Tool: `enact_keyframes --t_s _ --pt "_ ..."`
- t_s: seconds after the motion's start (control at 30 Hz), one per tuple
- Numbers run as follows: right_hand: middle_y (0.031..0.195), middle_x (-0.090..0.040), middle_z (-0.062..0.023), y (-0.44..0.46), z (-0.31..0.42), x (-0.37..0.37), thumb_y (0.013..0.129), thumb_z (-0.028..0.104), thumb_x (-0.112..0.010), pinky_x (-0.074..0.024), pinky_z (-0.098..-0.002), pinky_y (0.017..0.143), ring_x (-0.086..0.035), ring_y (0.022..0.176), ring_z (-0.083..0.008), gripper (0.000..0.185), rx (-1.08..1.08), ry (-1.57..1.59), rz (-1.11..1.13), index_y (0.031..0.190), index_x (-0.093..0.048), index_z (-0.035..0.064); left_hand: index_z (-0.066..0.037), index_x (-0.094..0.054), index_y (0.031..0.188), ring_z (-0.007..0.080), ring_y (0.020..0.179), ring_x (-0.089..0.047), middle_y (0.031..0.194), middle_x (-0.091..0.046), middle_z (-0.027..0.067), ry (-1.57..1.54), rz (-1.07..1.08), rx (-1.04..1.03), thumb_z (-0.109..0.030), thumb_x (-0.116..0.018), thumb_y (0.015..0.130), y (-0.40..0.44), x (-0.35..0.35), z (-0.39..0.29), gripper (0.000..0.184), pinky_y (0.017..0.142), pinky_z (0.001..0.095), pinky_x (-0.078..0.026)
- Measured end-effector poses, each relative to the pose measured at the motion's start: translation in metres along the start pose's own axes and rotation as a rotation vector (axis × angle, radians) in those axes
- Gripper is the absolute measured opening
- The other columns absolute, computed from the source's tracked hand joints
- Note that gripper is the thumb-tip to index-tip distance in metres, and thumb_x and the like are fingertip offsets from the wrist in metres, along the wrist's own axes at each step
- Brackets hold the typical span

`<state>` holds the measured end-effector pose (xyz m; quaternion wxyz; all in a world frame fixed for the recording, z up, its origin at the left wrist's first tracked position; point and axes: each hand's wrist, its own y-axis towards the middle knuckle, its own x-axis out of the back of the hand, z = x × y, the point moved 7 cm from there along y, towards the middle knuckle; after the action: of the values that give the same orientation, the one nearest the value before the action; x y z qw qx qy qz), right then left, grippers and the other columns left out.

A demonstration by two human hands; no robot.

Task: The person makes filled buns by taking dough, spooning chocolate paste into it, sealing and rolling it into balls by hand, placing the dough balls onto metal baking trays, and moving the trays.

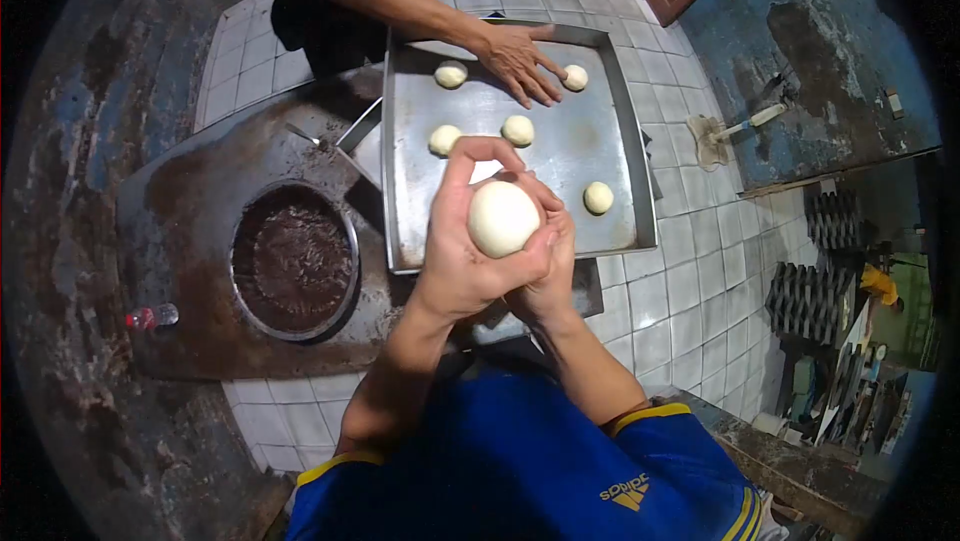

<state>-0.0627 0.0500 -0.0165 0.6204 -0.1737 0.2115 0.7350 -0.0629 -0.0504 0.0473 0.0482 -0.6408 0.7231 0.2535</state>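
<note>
A dough ball (503, 220) is cupped between the left hand (450, 236) and right hand (556, 263), both curled; smaller balls (518, 131) are borne by the tray (580, 146).

The left hand (448, 246) and right hand (560, 256) cup together in front of the body, fingers curved, the left thumb (515, 269) angled across. Both forearms (395, 361) (bare ones) stretch forward, wrists (430, 311) close together.
</note>
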Motion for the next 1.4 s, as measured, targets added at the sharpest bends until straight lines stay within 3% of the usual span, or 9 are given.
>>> enact_keyframes --t_s 0.13,0.27,0.33,0.4,0.7,0.93,1.07,1.27,1.4 --pt "0.128 -0.069 -0.0106 -0.002 0.037 0.021 0.088 0.032 -0.083 -0.0508 -0.0345 0.103 -0.064 0.118 -0.0168 0.069 -0.136 -0.110 0.173 0.141 -0.058 -0.0060 -0.003 -0.033 0.131 0.0164 0.099 -0.070 0.100 -0.072 0.0130 0.118 0.083 -0.158 0.005 -0.076 0.080 0.024 -0.026 -0.001 0.067 0.100 0.0346 -0.052" --pt "0.119 -0.072 -0.0079 0.001 0.035 0.077 0.090 0.034 -0.083 -0.0540 -0.0312 0.095 -0.069 0.105 -0.0157 0.056 0.057 0.007 -0.313 0.127 -0.068 -0.0068 -0.003 -0.029 0.133 0.0158 0.104 -0.069 0.100 -0.071 0.0119 0.013 0.129 -0.090 0.002 -0.078 0.080 0.035 -0.074 0.040 0.072 0.107 0.0360 -0.049" --pt "0.113 -0.073 -0.0072 0.018 0.058 0.077 0.095 0.026 -0.078 -0.0567 -0.0307 0.089 -0.070 0.098 -0.0159 0.044 0.122 -0.194 -0.120 0.123 -0.069 -0.0072 -0.003 -0.026 0.136 0.0151 0.097 -0.068 0.094 -0.064 0.0073 0.036 0.096 0.016 0.003 -0.075 0.081 0.042 -0.066 0.057 0.073 0.098 0.0353 -0.052" --pt "0.111 -0.075 -0.0081 0.024 0.064 0.092 0.098 0.014 -0.072 -0.0579 -0.0320 0.091 -0.072 0.101 -0.0181 0.029 -0.469 -0.310 0.442 0.121 -0.071 -0.0046 -0.004 -0.030 0.136 0.0148 0.092 -0.065 0.105 -0.059 0.0077 0.098 -0.013 0.123 0.004 -0.075 0.081 0.049 -0.044 0.072 0.071 0.088 0.0314 -0.054" --pt "0.120 -0.070 -0.0069 0.127 0.103 0.136 0.084 0.011 -0.088 -0.0591 -0.0335 0.092 -0.069 0.111 -0.0160 0.044 -0.071 -1.053 0.330 0.123 -0.072 -0.0014 -0.011 -0.039 0.131 0.0413 0.095 -0.077 0.091 -0.074 0.0196 0.672 0.158 0.079 -0.006 -0.086 0.078 0.123 -0.041 0.187 0.071 0.080 0.0493 -0.059" --pt "0.114 -0.071 -0.0141 0.185 0.033 0.220 0.083 0.016 -0.083 -0.0599 -0.0382 0.086 -0.072 0.098 -0.0271 0.042 -0.030 -1.289 0.306 0.123 -0.075 0.0059 -0.008 -0.027 0.155 0.0327 0.098 -0.075 0.148 -0.049 0.0255 0.853 0.215 0.254 -0.026 -0.091 0.076 0.129 -0.003 0.170 0.103 0.086 0.0419 -0.060" --pt "0.158 -0.042 -0.0297 0.178 -0.026 0.220 0.097 0.036 -0.066 -0.0409 -0.0490 0.120 -0.047 0.144 -0.0434 0.076 0.318 -1.888 0.587 0.153 -0.041 -0.0081 -0.007 -0.024 0.157 0.0226 0.086 -0.070 0.140 -0.055 0.0193 0.886 0.011 0.178 -0.018 -0.088 0.079 0.098 0.048 0.145 0.102 0.077 0.0340 -0.057" --pt "0.170 -0.023 -0.0313 0.194 -0.053 0.244 0.111 0.047 -0.039 -0.0194 -0.0491 0.131 -0.019 0.161 -0.0426 0.079 -0.100 -1.654 0.706 0.161 -0.023 -0.0125 -0.011 -0.027 0.156 0.0040 0.070 -0.044 0.129 -0.057 0.0123 0.622 -0.529 0.179 0.008 -0.073 0.090 -0.006 0.115 0.055 0.082 0.068 0.0166 -0.038" --pt "0.167 -0.035 -0.0270 0.230 -0.018 0.275 0.115 0.052 -0.029 -0.0245 -0.0384 0.129 -0.031 0.158 -0.0358 0.074 -0.542 -0.640 0.219 0.160 -0.037 -0.0062 -0.012 -0.029 0.155 0.0054 0.077 -0.047 0.117 -0.059 0.0072 0.671 -0.698 0.116 0.003 -0.070 0.096 -0.096 0.168 0.021 0.073 0.073 0.0185 -0.039"
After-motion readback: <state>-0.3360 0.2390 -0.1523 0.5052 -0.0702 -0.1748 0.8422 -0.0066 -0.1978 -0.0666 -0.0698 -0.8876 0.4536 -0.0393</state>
